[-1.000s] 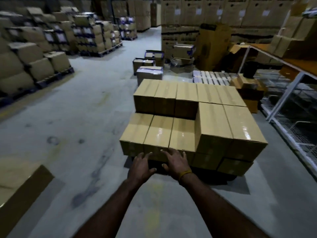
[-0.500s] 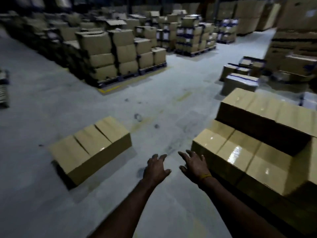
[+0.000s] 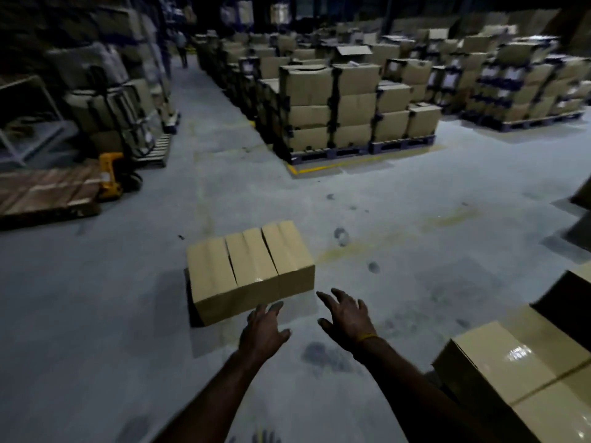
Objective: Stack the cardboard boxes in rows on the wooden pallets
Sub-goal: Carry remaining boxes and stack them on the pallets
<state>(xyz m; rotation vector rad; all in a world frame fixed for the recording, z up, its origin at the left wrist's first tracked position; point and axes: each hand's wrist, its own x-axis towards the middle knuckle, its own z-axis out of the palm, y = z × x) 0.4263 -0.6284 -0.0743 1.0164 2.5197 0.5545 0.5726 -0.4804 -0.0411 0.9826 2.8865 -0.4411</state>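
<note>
Three tan cardboard boxes [image 3: 249, 270] stand side by side on the grey floor in front of me. My left hand [image 3: 263, 330] hovers just short of their near face, fingers spread and holding nothing. My right hand [image 3: 347, 316], with a yellow band at the wrist, reaches out to the right of the boxes, fingers spread and empty too. At the lower right edge sits the stack of boxes [image 3: 518, 375] that I was working on; its pallet is hidden.
A low load of flat brown cartons [image 3: 48, 193] with a yellow pallet jack [image 3: 110, 175] lies at the left. Loaded pallets of boxes [image 3: 351, 107] fill the far side. A person [image 3: 182, 47] stands far down the aisle. Open grey floor surrounds the three boxes.
My view has swung left, away from the pallet stack and toward the three boxes on the floor. Both hands left the stack's front edge and now reach toward the floor boxes.
</note>
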